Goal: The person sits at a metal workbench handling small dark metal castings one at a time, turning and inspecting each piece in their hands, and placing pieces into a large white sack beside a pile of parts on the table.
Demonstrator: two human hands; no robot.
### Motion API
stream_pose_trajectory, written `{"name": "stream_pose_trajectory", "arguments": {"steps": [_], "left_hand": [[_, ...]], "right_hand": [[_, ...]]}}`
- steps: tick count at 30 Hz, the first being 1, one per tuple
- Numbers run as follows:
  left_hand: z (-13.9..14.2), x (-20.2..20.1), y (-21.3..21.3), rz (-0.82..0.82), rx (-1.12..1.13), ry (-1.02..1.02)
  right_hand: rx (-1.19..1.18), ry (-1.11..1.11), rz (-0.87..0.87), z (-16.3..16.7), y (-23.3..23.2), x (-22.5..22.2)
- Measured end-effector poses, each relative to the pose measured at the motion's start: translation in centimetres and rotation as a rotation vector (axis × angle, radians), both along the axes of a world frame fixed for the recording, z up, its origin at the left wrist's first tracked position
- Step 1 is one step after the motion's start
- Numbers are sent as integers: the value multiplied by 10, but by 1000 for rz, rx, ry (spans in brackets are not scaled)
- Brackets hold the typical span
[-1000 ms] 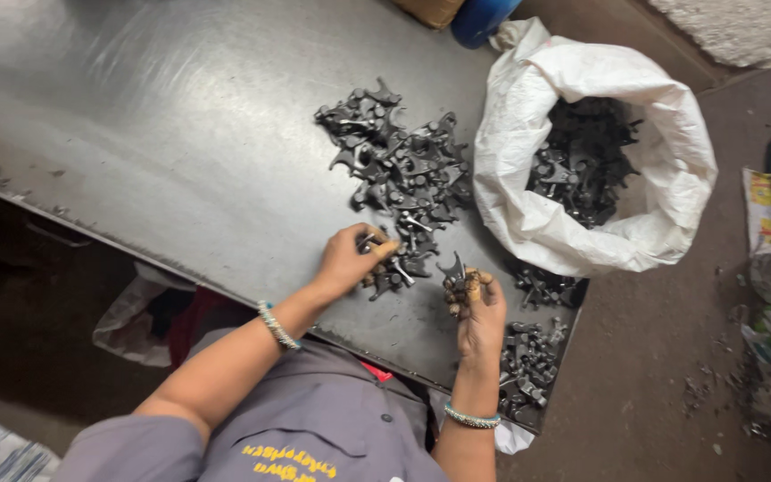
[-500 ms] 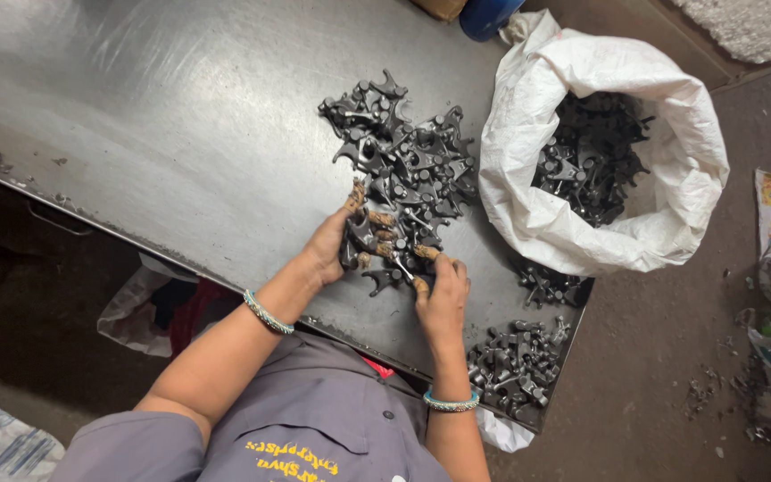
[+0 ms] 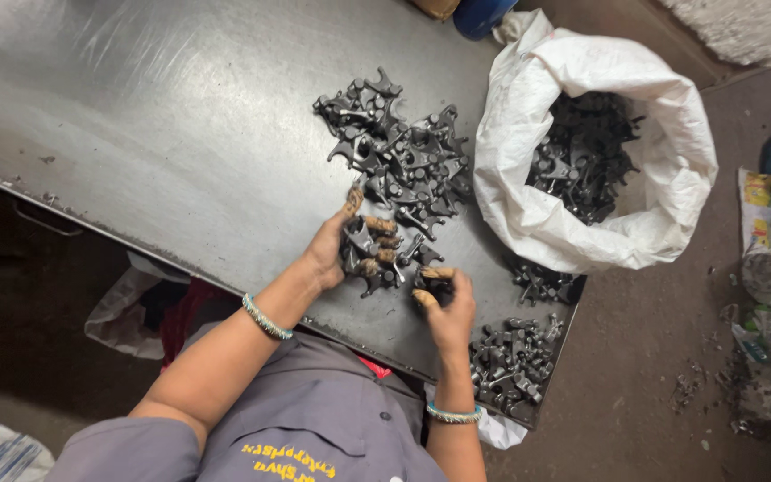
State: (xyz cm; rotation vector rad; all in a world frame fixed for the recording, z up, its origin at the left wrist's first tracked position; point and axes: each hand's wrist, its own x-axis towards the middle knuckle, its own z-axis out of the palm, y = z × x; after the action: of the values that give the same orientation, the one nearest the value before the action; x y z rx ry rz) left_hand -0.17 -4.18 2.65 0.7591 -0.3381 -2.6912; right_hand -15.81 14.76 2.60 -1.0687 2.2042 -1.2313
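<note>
Gripping dark metal castings at the near edge of a pile [image 3: 399, 165] on the steel tabletop [image 3: 153, 116], the left hand [image 3: 345, 245] curls around several pieces [image 3: 369, 250]. The right hand [image 3: 443, 299] pinches one casting [image 3: 430, 278] just beside it. A white sack [image 3: 662, 143] of more castings stands to the right.

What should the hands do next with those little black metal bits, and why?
Probably the right hand should carry its dark metal part to the small pile at the table's near corner. That hand pinches one piece apart from the big heap, while the left hand grips several more parts beside it.
</note>
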Motion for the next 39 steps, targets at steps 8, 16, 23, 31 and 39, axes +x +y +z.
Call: {"name": "stream_pose_trajectory", "arguments": {"steps": [8, 16, 23, 31, 39], "left_hand": [[-2, -1, 17, -120, -112, -56], [-9, 0, 21, -108, 10, -17], [3, 3, 14, -64, -55, -53], [70, -139, 14, 165, -248, -31], [135, -219, -39, 390, -1691, -187]], "right_hand": [[-349, -773, 44, 13, -6, -14], [214, 432, -4, 30, -56, -7], [-327, -435, -2, 4, -39, -20], [-422, -416, -172, 52, -22, -112], [-627, 13, -220, 108, -53, -170]]}}
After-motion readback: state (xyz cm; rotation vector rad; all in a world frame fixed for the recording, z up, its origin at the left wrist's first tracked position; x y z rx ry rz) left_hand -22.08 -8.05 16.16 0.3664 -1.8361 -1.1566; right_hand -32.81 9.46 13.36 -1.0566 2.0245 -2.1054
